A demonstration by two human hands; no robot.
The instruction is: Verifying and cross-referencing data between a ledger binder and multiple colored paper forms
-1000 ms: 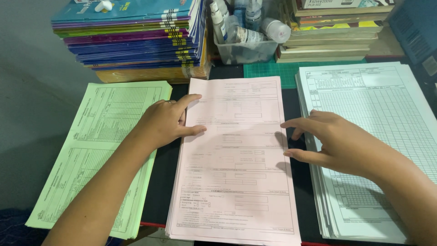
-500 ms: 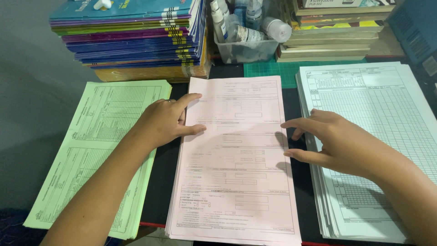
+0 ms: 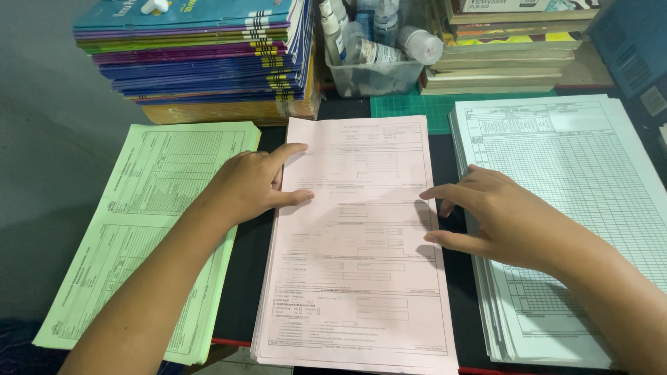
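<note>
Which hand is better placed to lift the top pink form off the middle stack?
Probably the right hand: its fingertips sit at the pink stack's right edge, free to pinch. The left hand lies flat, pressing down.

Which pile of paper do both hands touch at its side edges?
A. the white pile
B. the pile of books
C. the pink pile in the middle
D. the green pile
C: the left hand and the right hand rest with their fingers on the two side edges of the pink pile.
</note>
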